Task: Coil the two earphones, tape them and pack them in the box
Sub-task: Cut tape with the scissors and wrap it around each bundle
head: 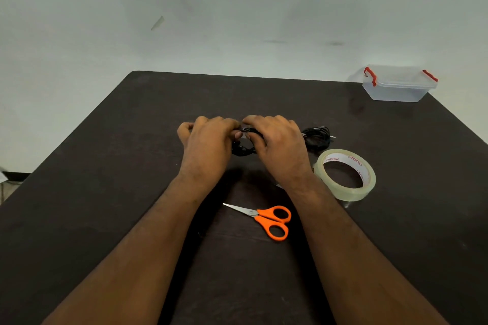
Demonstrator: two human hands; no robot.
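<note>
Both hands, the left hand (208, 140) and right hand (277, 145), pinch one black earphone coil (244, 152) mid-surface, apparently to tape it, while the other earphone (317, 136), tape roll (344, 174) and scissors (266, 220) lie within reach and the box (398, 86) waits at the far right corner.

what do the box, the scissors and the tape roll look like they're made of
Box: looks like clear, slightly frosted plastic, since the table shows through its walls; red clips, probably plastic.
Scissors: bright shiny blades, likely steel; glossy orange handles, likely plastic.
Tape roll: glossy see-through film, with a white printed inner core, perhaps card.
</note>
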